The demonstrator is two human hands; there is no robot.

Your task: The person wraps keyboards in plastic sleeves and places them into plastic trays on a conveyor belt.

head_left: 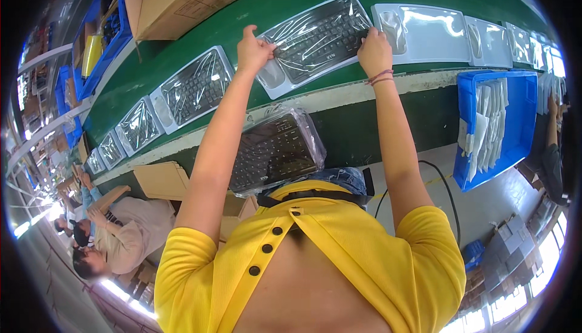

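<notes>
On the green belt ahead lies a pale grey tray (pixel 276 92) under wrinkled clear film. It holds a black keyboard (pixel 324 40) and, in its left part, a pale mouse (pixel 271 74). My left hand (pixel 253 53) is at the tray's left edge, thumb and bent fingers against it, index finger stretched away. At the right end, my right hand (pixel 375 53) grips the edge with closed fingers; its fingertips are partly hidden. Nearer my body, a second black keyboard (pixel 276 151) in a clear bag rests below the belt's edge, partly behind my left forearm.
More film-covered trays line the belt, including a keyboard tray (pixel 197 87) leftward and a tray (pixel 433 33) rightward. An open carton (pixel 200 2) stands at the far left. A blue bin (pixel 526 114) with white packets hangs right. Another person (pixel 136 230) sits at lower left.
</notes>
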